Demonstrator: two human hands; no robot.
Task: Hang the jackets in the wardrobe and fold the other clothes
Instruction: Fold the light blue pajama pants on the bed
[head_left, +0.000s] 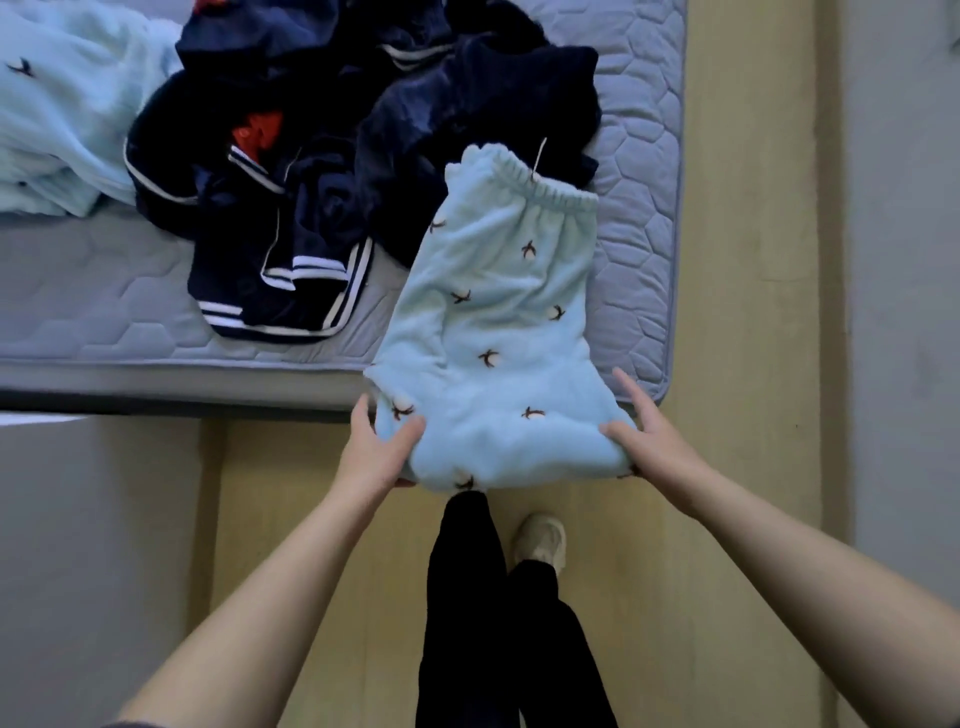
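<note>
Head view looks down on two bare forearms reaching forward and slightly inward, wrists level, over the edge of the bed. The left hand (379, 447) grips the near left corner of the light blue fleece trousers (493, 322), its thumb lying on top of the cloth and its fingers curled round the edge. The right hand (649, 436) holds the near right corner, thumb pressed on top, with the index finger stretched along the side of the cloth and the other fingers hidden beneath it.

The trousers are folded lengthwise. Their elastic waistband lies at the far end on the grey quilted mattress (639, 249), and their near end juts past the mattress edge, held between both hands. Touching the waistband, a heap of navy clothes (291, 208) with white stripes lies on the mattress. Another light blue garment (62, 130) lies at its far left. Below are the wooden floor (675, 519), black trouser legs and a pale shoe (540, 538).
</note>
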